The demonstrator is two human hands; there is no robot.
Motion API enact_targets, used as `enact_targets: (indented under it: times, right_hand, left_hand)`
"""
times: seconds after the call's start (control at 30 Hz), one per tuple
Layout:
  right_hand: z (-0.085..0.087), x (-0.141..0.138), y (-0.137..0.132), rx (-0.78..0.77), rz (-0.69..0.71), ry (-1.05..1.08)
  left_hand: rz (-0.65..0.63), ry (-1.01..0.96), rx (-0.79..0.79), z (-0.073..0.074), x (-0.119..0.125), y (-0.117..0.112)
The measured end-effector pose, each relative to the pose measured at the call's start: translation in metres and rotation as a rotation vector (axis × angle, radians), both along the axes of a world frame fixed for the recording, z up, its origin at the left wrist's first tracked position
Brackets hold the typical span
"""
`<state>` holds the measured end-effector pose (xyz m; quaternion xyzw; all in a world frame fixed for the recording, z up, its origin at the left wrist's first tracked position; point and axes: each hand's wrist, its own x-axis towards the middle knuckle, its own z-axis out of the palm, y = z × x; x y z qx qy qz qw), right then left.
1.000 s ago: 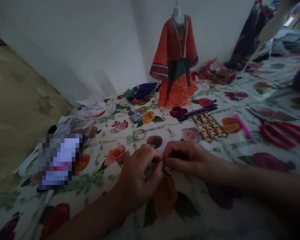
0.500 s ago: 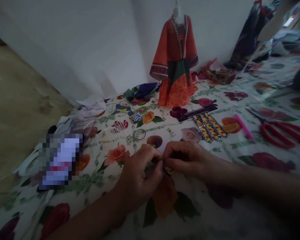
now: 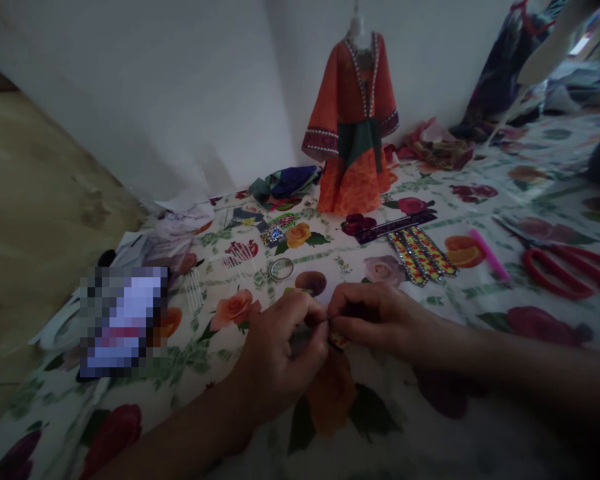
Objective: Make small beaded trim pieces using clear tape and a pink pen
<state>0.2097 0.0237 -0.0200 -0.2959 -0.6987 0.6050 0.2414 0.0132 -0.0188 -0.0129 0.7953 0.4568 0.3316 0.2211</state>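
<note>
Hardly any change vs. prev. frame: hands in approx same spot, view nudged slightly. L hand & R hand together at center, fingertips meeting, both pinching a small yellow-red beaded trim piece, mostly hidden by fingers, held just above the floral cloth. Exact grip details too dark to tell.

Clock directions from hands: small clear ring near at 11. Rhinestone strip at 10, lying on cloth. Blurred pixelated object at 9, can't tell what it is. Long beaded trim strips at 1, w/ dark purple band just past them. Pink stick at 2, red-handled scissors at 2–3, well apart from hands.

Further out: folded print fabric at 11. Mini orange dress w/ green sash upright on a dress form at 12, against white wall. Crumpled fabric at 1, just beside dress.
</note>
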Motion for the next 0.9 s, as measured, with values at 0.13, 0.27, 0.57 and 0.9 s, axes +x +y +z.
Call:
enact_targets:
  times: [0.13, 0.27, 0.57, 0.9]
  right_hand:
    - [0.0035, -0.0004, -0.0003, -0.014, -0.001, -0.009]
    - [0.0051, -0.0004, -0.0012, -0.036, -0.001, -0.012]
    - [0.0001, 0.0005, -0.0005, -0.029, 0.010, -0.011]
    - [0.0011, 0.0005, -0.0018, -0.018, -0.001, -0.003]
  left_hand:
    - [-0.006, -0.016, -0.019, 0.0002, -0.0004, 0.0008]
    - [-0.018, -0.009, -0.010, 0.0018, -0.0011, 0.0008]
    - [-0.084, 0.062, 0.014, 0.0060, -0.0019, 0.0000]
    - [-0.083, 0.079, 0.037, 0.0018, -0.0012, -0.0009]
